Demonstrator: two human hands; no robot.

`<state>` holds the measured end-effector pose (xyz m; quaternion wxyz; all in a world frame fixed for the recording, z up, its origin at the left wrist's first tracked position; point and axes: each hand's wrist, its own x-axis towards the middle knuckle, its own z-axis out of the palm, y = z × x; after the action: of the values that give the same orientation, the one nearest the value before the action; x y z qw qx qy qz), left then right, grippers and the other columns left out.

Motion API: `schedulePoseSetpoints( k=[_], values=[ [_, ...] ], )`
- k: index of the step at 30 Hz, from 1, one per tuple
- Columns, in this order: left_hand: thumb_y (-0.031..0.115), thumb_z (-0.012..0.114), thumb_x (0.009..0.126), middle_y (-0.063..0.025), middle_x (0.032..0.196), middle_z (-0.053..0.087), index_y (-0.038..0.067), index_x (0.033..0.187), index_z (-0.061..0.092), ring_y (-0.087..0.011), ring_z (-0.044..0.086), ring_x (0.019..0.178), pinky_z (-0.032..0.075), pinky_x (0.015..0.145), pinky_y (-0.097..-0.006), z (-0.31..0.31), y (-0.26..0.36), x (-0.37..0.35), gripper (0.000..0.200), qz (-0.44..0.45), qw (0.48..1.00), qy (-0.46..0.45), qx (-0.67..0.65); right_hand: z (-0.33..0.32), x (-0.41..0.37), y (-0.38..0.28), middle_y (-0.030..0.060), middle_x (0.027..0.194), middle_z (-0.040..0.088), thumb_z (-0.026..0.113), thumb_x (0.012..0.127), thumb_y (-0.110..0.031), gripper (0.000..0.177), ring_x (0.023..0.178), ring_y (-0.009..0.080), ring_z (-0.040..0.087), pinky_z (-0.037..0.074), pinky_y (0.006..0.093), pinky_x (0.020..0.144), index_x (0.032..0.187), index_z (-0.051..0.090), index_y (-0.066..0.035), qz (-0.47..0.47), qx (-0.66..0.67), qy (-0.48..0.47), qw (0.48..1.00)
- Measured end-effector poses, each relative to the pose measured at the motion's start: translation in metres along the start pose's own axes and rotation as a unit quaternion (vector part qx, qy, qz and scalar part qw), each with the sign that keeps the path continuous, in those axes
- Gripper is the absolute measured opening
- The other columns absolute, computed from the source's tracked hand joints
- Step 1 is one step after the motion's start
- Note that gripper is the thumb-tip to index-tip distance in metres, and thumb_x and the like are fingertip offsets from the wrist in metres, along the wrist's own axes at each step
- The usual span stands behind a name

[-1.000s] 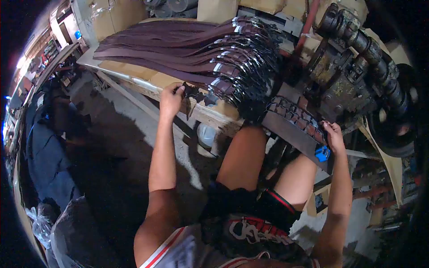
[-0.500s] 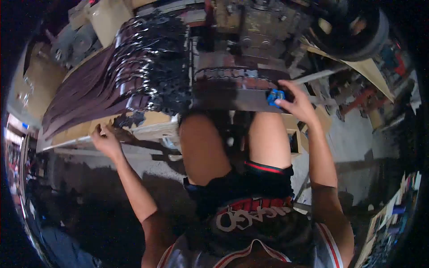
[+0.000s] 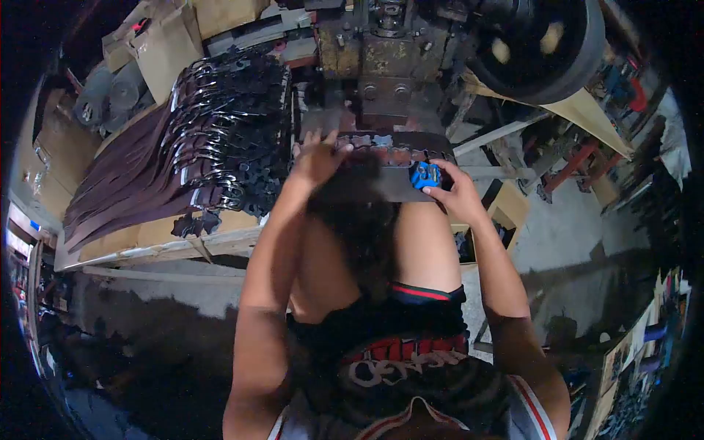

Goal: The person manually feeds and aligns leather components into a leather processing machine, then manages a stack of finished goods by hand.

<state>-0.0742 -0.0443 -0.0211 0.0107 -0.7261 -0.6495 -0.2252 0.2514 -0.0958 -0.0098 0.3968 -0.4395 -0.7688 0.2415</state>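
Across the front of the machine, above my thighs, lies a dark sheet (image 3: 389, 183) with a row of cut-out shapes along its far side. My right hand (image 3: 456, 192) grips a blue block-like tool (image 3: 425, 176) resting on the sheet's right part. At the sheet's left end is my left hand (image 3: 320, 158), its fingers spread and nothing visible in them. Just left of it, dark strips (image 3: 132, 169) lie in a thick stack on a wooden bench, with dark cut pieces (image 3: 257, 110) heaped at their right end.
The machine body (image 3: 389, 66) stands straight ahead. A large round wheel (image 3: 543, 51) hangs at the upper right. Cardboard (image 3: 165, 51) leans at the upper left. An open box (image 3: 510, 213) sits right of my knees, and red metal legs (image 3: 576, 165) stand farther right.
My left hand has moved right from the bench's front edge to the sheet's left end. My right hand and the blue tool appear slightly lower and farther left as the view has shifted.
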Motion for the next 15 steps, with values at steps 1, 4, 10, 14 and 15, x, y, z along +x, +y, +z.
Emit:
schedulePoseSetpoints(
  k=[1,4,10,14,15],
  values=[
    [0.056,0.044,0.093,-0.0220,0.148,0.035,0.014,0.139,0.048,-0.0393,0.031,0.138,0.022,0.112,-0.0549,-0.003,-0.005,0.006,0.062,-0.027,0.999,-0.037,-0.005,0.000,0.001,0.006,0.0122,0.115,0.064,0.077,0.075,-0.011,0.056,0.105,0.0209,0.060,0.045,0.0313,0.093,0.126,0.055,-0.002,0.014,0.027,0.008,1.000],
    [0.047,0.044,0.096,-0.0245,0.144,0.039,0.007,0.137,0.048,-0.0409,0.031,0.137,0.025,0.113,-0.0478,0.018,-0.053,0.019,0.057,0.041,0.999,-0.005,-0.007,0.001,0.006,0.022,0.0103,0.114,0.063,0.076,0.079,-0.012,0.054,0.103,0.0184,0.060,0.046,0.0309,0.091,0.127,0.054,0.000,0.054,0.139,0.033,0.988],
    [0.035,0.051,0.095,-0.0254,0.134,0.050,-0.001,0.121,0.058,-0.0423,0.045,0.126,0.037,0.105,-0.0466,0.016,-0.055,0.035,0.045,-0.020,0.990,0.133,0.032,-0.011,0.020,0.018,0.0143,0.107,0.065,0.056,0.097,-0.027,0.035,0.096,0.0212,0.064,0.053,0.0342,0.088,0.118,0.055,0.001,0.173,0.585,-0.003,0.793],
    [0.033,0.063,0.088,-0.0204,0.124,0.056,0.001,0.119,0.059,-0.0381,0.050,0.119,0.039,0.100,-0.0485,-0.010,-0.026,0.023,0.045,0.149,0.967,0.194,-0.069,-0.010,0.017,0.009,0.0187,0.105,0.063,0.056,0.096,-0.036,0.049,0.088,0.0231,0.063,0.054,0.0350,0.082,0.120,0.051,0.006,0.188,0.716,-0.027,0.672],
    [0.033,0.065,0.086,-0.0189,0.125,0.056,0.002,0.119,0.060,-0.0370,0.049,0.120,0.039,0.100,-0.0490,-0.009,-0.018,0.016,0.046,0.216,0.951,0.192,-0.109,-0.009,0.016,0.010,0.0187,0.106,0.064,0.055,0.096,-0.037,0.048,0.089,0.0237,0.064,0.054,0.0347,0.082,0.119,0.053,0.004,0.195,0.726,-0.033,0.659]
  ],
)
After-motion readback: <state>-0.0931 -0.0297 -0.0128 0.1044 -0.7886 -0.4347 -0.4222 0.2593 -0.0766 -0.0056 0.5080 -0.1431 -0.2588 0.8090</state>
